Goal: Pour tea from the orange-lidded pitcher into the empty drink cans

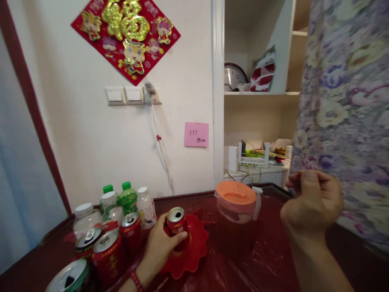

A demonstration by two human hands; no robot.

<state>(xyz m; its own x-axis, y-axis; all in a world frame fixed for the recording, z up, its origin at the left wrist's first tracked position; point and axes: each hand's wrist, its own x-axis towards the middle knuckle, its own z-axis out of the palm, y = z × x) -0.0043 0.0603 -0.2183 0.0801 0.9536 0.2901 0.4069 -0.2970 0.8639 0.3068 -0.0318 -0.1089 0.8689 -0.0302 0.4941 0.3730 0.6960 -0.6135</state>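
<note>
1. The left hand [159, 245], at lower centre of the frame, was wrapped around a red can [176, 227] held just above a red scalloped dish [191, 251]. The can's top looked open, so tilting it could have spilled liquid.
2. Cans and bottles [115, 227] crowded the lower left; a careless swing could have toppled them.
3. The right hand [313, 207], at right, pinched the edge of a floral cloth [343, 113]; pulling it could have brushed the orange-lidded jug [237, 202].
</note>
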